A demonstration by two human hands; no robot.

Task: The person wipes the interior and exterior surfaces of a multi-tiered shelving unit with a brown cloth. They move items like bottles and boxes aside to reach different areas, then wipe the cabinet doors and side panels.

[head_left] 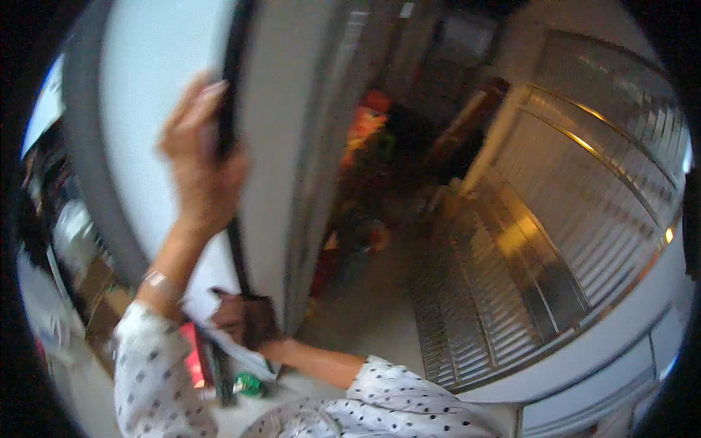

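A pale panel with a dark edge strip stands tall before me at the left. My left hand grips this dark edge, its fingers on the pale face and its thumb on the other side. Lower down, my right hand is mostly hidden by a dark brown cloth, which it holds against the lower part of the strip. The view is blurred, so its fingers cannot be made out.
A metal-barred gate or railing fills the right side. Beside my arms lie a red box and a green-and-white object. Blurred dark and orange-red items stand beyond the panel. Clutter with a clear plastic bag is at far left.
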